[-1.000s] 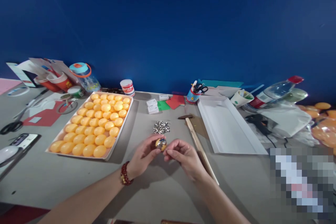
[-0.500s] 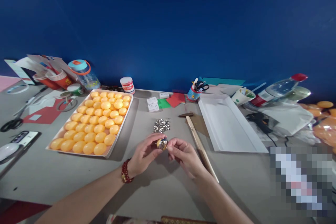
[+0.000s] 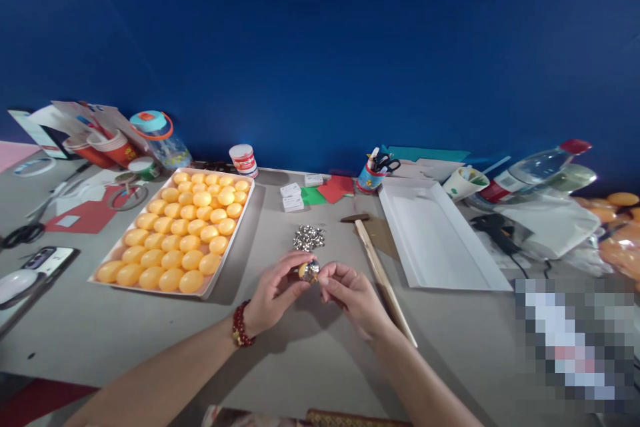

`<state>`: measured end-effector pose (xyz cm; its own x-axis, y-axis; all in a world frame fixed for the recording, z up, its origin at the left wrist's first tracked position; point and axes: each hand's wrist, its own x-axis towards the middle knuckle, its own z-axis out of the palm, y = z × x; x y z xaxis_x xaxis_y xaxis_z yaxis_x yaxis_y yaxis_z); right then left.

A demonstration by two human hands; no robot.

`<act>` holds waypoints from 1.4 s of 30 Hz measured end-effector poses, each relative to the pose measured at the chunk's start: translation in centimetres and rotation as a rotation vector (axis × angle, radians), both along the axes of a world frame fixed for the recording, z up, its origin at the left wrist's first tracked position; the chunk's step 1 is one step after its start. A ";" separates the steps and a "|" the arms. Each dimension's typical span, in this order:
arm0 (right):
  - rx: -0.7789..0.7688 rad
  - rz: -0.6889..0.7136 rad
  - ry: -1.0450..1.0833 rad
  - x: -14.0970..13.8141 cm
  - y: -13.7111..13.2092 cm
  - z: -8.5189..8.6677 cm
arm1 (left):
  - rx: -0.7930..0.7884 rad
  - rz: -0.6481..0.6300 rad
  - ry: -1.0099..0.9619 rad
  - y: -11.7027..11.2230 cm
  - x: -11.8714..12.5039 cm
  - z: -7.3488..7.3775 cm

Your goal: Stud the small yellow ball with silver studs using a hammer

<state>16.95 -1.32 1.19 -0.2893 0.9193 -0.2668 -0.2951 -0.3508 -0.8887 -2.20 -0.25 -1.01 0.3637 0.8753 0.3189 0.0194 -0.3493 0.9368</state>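
My left hand (image 3: pixel 280 287), closed, grips an orange ping-pong ball (image 3: pixel 303 271) between thumb and fingers. Shiny silver metal heads, like thumbtacks, cover the side of it that faces right. Against that side my right hand (image 3: pixel 347 293) is closed in a pinch; whatever lies between its fingertips is too small to make out. Just beyond both hands lies a small heap of silver thumbtacks (image 3: pixel 309 238). To the left, a shallow tray (image 3: pixel 207 291) is filled with rows of plain orange balls (image 3: pixel 190 243).
A wooden-handled hammer (image 3: pixel 377 267) lies right of my hands, beside a white box lid (image 3: pixel 440 240). Small white boxes (image 3: pixel 292 203), red paper (image 3: pixel 337 188) and a pen cup with scissors (image 3: pixel 370 180) stand behind. A glue gun (image 3: pixel 495 230) and a bottle (image 3: pixel 525 170) are farther right.
The ball has turned very slightly in my left hand. Otherwise both hands hold almost the same place, and the view has shifted a little.
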 end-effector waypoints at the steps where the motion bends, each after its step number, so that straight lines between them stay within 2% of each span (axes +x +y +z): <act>1: 0.005 -0.001 -0.010 0.0 0.0 -0.1 | 0.007 0.003 0.005 0.0 0.0 0.0; 11: 0.018 -0.013 0.002 -0.2 -0.2 -0.1 | 0.027 0.033 0.032 0.1 0.0 0.4; 24: -0.036 -0.025 0.084 -0.4 -0.3 0.0 | 0.029 0.042 0.044 0.1 0.0 0.2; 42: 0.021 -0.017 0.007 -0.3 -0.3 0.2 | 0.034 0.054 0.091 0.1 -0.1 0.2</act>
<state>16.65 -1.62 1.37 -0.2758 0.9293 -0.2458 -0.3070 -0.3275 -0.8936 -2.32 -0.13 -0.81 0.3446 0.8837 0.3167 0.1235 -0.3771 0.9179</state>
